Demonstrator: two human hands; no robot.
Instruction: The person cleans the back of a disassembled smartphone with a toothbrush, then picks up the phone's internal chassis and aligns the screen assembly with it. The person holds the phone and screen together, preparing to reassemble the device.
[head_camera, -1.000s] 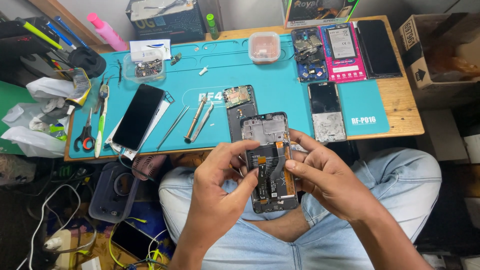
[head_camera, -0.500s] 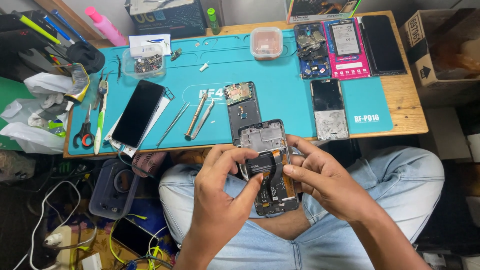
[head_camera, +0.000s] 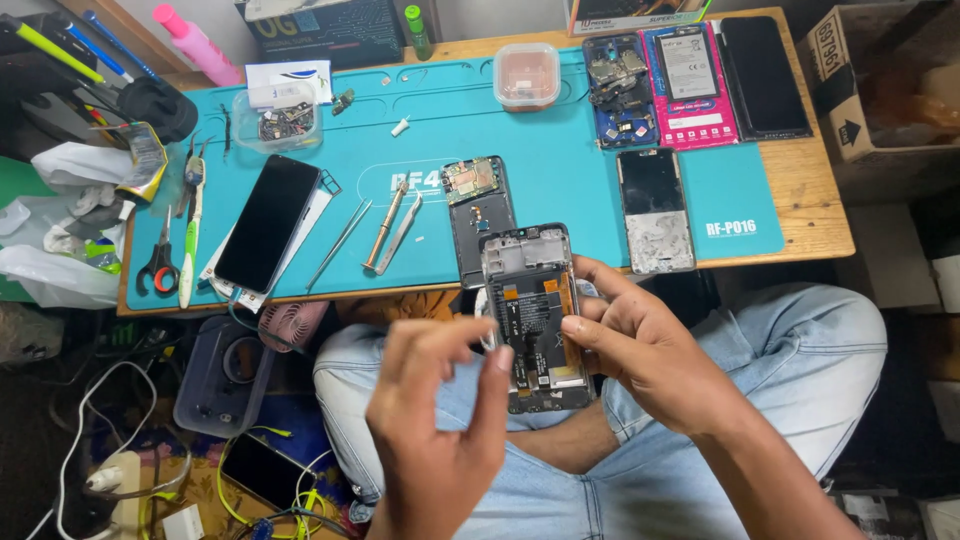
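Left hand (head_camera: 440, 420) has let go, fingers loosely curled, empty; right hand (head_camera: 640, 350) alone grips opened phone (head_camera: 535, 320).

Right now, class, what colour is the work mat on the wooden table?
Teal, a blue-green work mat, shown best in the head view.

**On and around the teal mat**

A teal work mat (head_camera: 560, 140) covers the wooden table (head_camera: 810, 200). At its left lie scissors (head_camera: 158, 262) and a dark phone (head_camera: 267, 222); tweezers (head_camera: 400, 232) sit mid-mat. At the far edge stand two clear tubs (head_camera: 527, 76). A pink-backed battery (head_camera: 690, 85) lies far right, a cardboard box (head_camera: 885, 90) beyond.
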